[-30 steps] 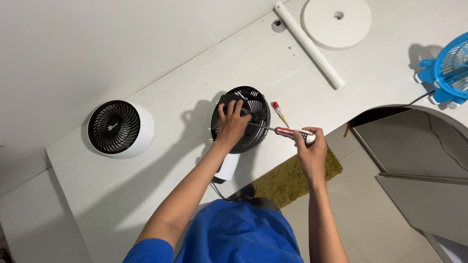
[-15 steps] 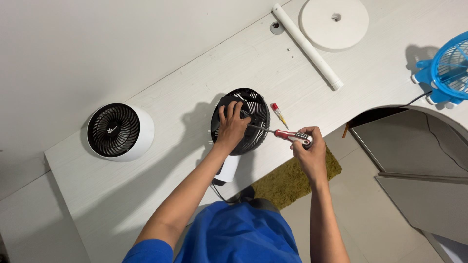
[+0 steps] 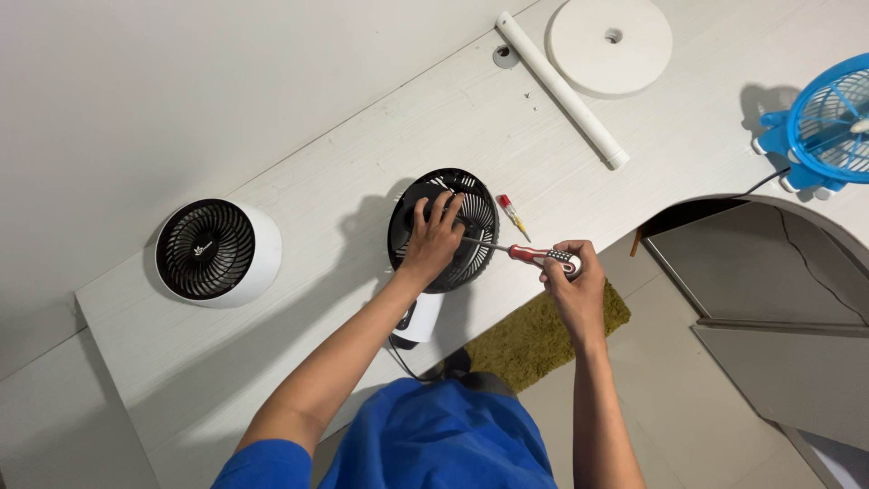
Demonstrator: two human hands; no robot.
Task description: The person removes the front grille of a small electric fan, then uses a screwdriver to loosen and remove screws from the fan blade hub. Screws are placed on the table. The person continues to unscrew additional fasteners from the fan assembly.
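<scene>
A small fan with a black grille (image 3: 471, 213) and a white body lies on the white desk (image 3: 362, 145) near its front edge. My left hand (image 3: 434, 237) rests flat on the grille, fingers spread. My right hand (image 3: 570, 276) grips a screwdriver with a red and black handle (image 3: 543, 256); its metal shaft points left to the grille beside my left fingers. A smaller red and yellow screwdriver (image 3: 512, 213) lies on the desk just right of the fan.
A second white fan with a black grille (image 3: 213, 252) stands at the left. A white tube (image 3: 561, 89) and a round white base (image 3: 608, 45) lie at the back. A blue fan (image 3: 828, 122) sits at the right. A green rug (image 3: 543, 330) lies below.
The view has shifted slightly. My right hand has turned a little on the screwdriver handle. My left hand stays on the grille.
</scene>
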